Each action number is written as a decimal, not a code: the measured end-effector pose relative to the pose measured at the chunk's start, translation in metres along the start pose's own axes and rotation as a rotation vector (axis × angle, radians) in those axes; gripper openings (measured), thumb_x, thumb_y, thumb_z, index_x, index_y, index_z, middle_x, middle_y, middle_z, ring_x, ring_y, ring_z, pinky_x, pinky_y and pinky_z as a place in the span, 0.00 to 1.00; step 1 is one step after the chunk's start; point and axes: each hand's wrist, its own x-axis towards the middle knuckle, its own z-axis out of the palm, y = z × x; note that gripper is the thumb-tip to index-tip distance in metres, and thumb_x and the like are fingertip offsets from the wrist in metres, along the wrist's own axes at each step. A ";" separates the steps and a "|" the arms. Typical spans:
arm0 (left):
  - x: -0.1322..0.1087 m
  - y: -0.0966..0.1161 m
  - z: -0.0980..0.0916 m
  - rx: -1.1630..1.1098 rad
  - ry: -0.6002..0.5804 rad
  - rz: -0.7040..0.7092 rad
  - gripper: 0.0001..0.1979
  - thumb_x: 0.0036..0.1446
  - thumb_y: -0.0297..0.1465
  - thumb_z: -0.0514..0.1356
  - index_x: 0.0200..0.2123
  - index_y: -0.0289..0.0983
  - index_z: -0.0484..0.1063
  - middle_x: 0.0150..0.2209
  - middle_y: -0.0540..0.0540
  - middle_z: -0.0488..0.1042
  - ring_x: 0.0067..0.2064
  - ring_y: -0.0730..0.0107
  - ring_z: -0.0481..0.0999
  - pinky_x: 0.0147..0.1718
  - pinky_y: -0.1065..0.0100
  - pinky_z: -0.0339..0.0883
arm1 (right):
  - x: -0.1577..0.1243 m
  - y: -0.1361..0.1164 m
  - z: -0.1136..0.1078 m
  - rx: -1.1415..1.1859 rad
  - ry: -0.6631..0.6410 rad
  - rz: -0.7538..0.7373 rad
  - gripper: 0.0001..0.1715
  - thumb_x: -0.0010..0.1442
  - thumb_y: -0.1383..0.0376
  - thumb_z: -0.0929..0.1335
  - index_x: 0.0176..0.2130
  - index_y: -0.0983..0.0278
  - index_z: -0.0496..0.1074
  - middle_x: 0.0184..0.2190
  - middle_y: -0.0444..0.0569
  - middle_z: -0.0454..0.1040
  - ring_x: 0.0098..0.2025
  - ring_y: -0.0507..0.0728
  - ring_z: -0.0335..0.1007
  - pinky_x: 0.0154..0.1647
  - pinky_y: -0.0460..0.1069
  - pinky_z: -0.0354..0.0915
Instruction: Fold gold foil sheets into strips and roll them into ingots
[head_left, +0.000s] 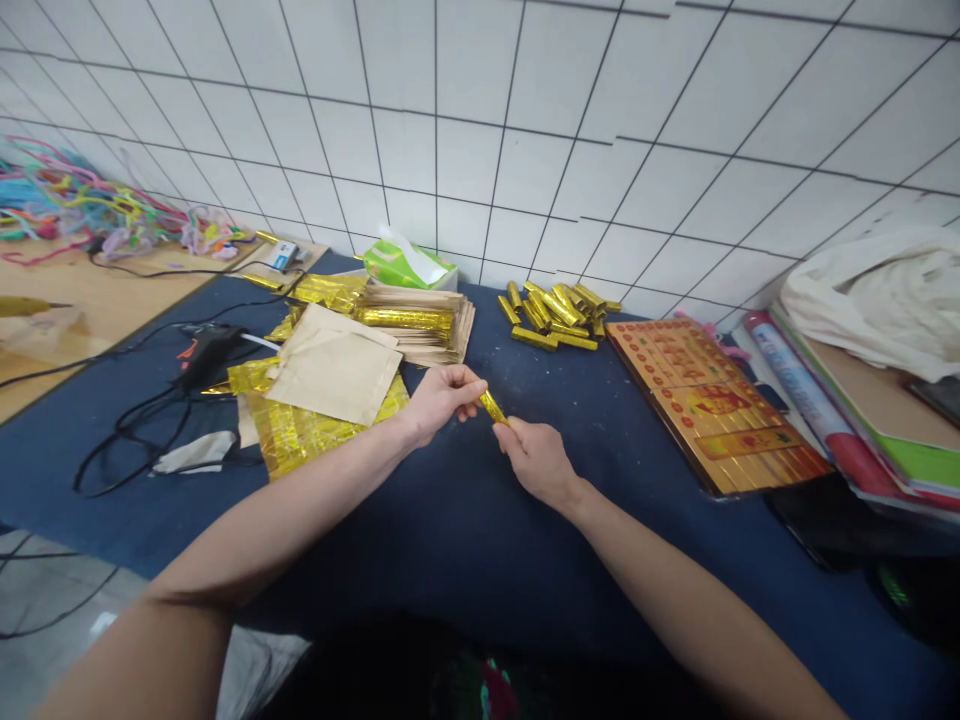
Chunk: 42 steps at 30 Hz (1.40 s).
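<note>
A slim gold foil roll (492,406) is stretched between both hands above the dark blue cloth. My left hand (444,400) is closed on its upper left end, with thumb and fingers pinched together. My right hand (538,456) grips the lower right end, its fingers partly hidden. Left of my hands lie gold foil sheets (289,450) with tan paper squares (337,362) on top. Behind these is a stack of tan paper (427,350) bearing more gold foil. Several finished-looking gold rolls (555,310) lie in a pile near the wall.
A black glue gun (210,352) with its cable lies at left, near a white scrap (196,452). A green tissue pack (409,262) stands by the tiled wall. At right are a printed gold-orange pack (716,405), folders and a white cloth bag (881,295). Colourful pipe cleaners (97,205) cover the far left.
</note>
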 end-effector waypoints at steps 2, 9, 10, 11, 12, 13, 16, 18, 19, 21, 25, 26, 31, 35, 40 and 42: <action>0.000 0.001 -0.003 0.116 -0.047 -0.031 0.20 0.46 0.46 0.61 0.22 0.33 0.65 0.16 0.51 0.68 0.15 0.81 0.63 0.14 0.77 0.53 | -0.001 0.005 0.000 -0.236 0.073 -0.062 0.21 0.62 0.59 0.56 0.21 0.63 0.62 0.17 0.46 0.65 0.20 0.51 0.59 0.25 0.48 0.49; 0.003 0.004 -0.013 0.339 -0.189 -0.242 0.22 0.51 0.46 0.55 0.17 0.35 0.63 0.10 0.53 0.59 0.11 0.81 0.54 0.11 0.76 0.44 | -0.001 0.012 -0.002 -0.474 0.175 -0.133 0.20 0.63 0.59 0.57 0.26 0.64 0.68 0.24 0.52 0.71 0.27 0.54 0.64 0.28 0.49 0.51; 0.004 0.005 -0.014 0.347 -0.200 -0.214 0.20 0.51 0.44 0.56 0.17 0.35 0.62 0.10 0.54 0.59 0.12 0.81 0.54 0.12 0.76 0.44 | -0.001 0.011 -0.003 -0.429 0.171 -0.114 0.19 0.63 0.58 0.58 0.27 0.64 0.68 0.25 0.52 0.72 0.28 0.54 0.64 0.29 0.48 0.51; 0.003 0.006 -0.015 0.377 -0.216 -0.164 0.18 0.51 0.41 0.57 0.17 0.35 0.62 0.11 0.54 0.59 0.13 0.81 0.55 0.13 0.76 0.45 | 0.000 0.011 -0.004 -0.363 0.157 -0.085 0.18 0.62 0.57 0.59 0.28 0.64 0.68 0.26 0.51 0.72 0.28 0.54 0.65 0.29 0.48 0.52; 0.003 0.006 -0.014 0.428 -0.241 -0.095 0.17 0.51 0.39 0.57 0.17 0.35 0.62 0.12 0.54 0.60 0.14 0.81 0.56 0.14 0.76 0.47 | 0.000 0.009 -0.005 -0.281 0.127 -0.050 0.18 0.61 0.56 0.59 0.30 0.64 0.69 0.26 0.49 0.72 0.28 0.54 0.65 0.29 0.47 0.53; 0.001 0.007 -0.013 0.494 -0.282 -0.018 0.16 0.52 0.37 0.56 0.17 0.35 0.62 0.13 0.54 0.60 0.16 0.80 0.57 0.16 0.76 0.49 | 0.001 0.008 -0.007 -0.193 0.079 -0.018 0.18 0.61 0.55 0.59 0.31 0.63 0.69 0.25 0.47 0.71 0.27 0.53 0.65 0.29 0.47 0.53; -0.005 0.007 -0.006 0.662 -0.442 0.155 0.15 0.54 0.33 0.53 0.17 0.35 0.64 0.16 0.54 0.62 0.20 0.79 0.60 0.21 0.76 0.52 | 0.002 0.003 -0.012 0.035 -0.133 0.029 0.19 0.60 0.54 0.58 0.28 0.62 0.68 0.21 0.42 0.68 0.23 0.50 0.63 0.27 0.46 0.54; -0.010 0.005 0.000 0.687 -0.503 0.196 0.14 0.55 0.32 0.51 0.20 0.35 0.66 0.19 0.53 0.65 0.23 0.78 0.62 0.24 0.76 0.54 | 0.002 -0.001 -0.015 0.148 -0.262 0.032 0.21 0.61 0.55 0.57 0.25 0.63 0.67 0.17 0.41 0.66 0.21 0.50 0.61 0.26 0.46 0.54; -0.012 0.005 0.002 0.689 -0.508 0.205 0.13 0.55 0.31 0.51 0.21 0.34 0.67 0.20 0.53 0.66 0.24 0.77 0.62 0.25 0.75 0.55 | 0.002 -0.002 -0.015 0.197 -0.303 0.039 0.22 0.61 0.55 0.57 0.24 0.63 0.67 0.16 0.41 0.64 0.20 0.49 0.60 0.25 0.45 0.54; -0.013 0.004 0.003 0.694 -0.484 0.211 0.14 0.55 0.32 0.51 0.21 0.34 0.67 0.21 0.52 0.66 0.25 0.77 0.62 0.26 0.75 0.54 | 0.001 -0.003 -0.017 0.282 -0.339 0.059 0.22 0.61 0.56 0.56 0.24 0.63 0.65 0.15 0.40 0.62 0.19 0.49 0.58 0.24 0.45 0.55; -0.006 0.006 -0.007 0.686 -0.353 0.274 0.16 0.55 0.35 0.52 0.17 0.35 0.58 0.18 0.55 0.55 0.23 0.78 0.56 0.24 0.74 0.50 | 0.001 0.001 -0.018 0.393 -0.326 0.096 0.23 0.61 0.54 0.56 0.22 0.63 0.62 0.13 0.39 0.60 0.17 0.48 0.54 0.22 0.44 0.54; -0.003 0.006 -0.011 0.680 -0.328 0.291 0.17 0.55 0.35 0.52 0.17 0.36 0.57 0.18 0.55 0.53 0.22 0.78 0.54 0.23 0.74 0.48 | 0.001 0.002 -0.018 0.403 -0.319 0.104 0.23 0.62 0.54 0.56 0.22 0.63 0.61 0.13 0.39 0.59 0.17 0.48 0.54 0.21 0.44 0.53; 0.005 0.006 -0.021 0.681 -0.300 0.315 0.18 0.55 0.36 0.51 0.16 0.36 0.54 0.17 0.55 0.50 0.21 0.78 0.51 0.21 0.73 0.46 | 0.001 0.006 -0.013 0.168 -0.163 0.030 0.24 0.63 0.56 0.55 0.20 0.63 0.60 0.14 0.40 0.59 0.18 0.48 0.55 0.23 0.45 0.52; 0.003 0.008 -0.017 0.703 -0.294 0.223 0.19 0.56 0.40 0.50 0.18 0.35 0.60 0.16 0.54 0.55 0.20 0.78 0.56 0.21 0.74 0.49 | -0.002 0.010 -0.005 -0.240 0.005 -0.108 0.25 0.64 0.58 0.54 0.21 0.63 0.62 0.16 0.44 0.65 0.19 0.49 0.58 0.24 0.46 0.49; 0.001 0.009 -0.015 0.728 -0.255 -0.028 0.25 0.57 0.46 0.45 0.17 0.35 0.63 0.13 0.53 0.59 0.17 0.77 0.58 0.20 0.73 0.52 | -0.004 0.013 0.000 -0.575 0.211 -0.234 0.25 0.65 0.60 0.55 0.23 0.65 0.67 0.20 0.48 0.70 0.22 0.51 0.62 0.26 0.47 0.50; 0.003 0.007 -0.016 0.662 -0.264 -0.056 0.21 0.56 0.43 0.48 0.18 0.35 0.61 0.13 0.54 0.58 0.16 0.78 0.56 0.19 0.74 0.50 | -0.004 0.012 -0.001 -0.575 0.204 -0.226 0.24 0.64 0.59 0.56 0.24 0.65 0.68 0.21 0.48 0.71 0.24 0.52 0.64 0.27 0.47 0.51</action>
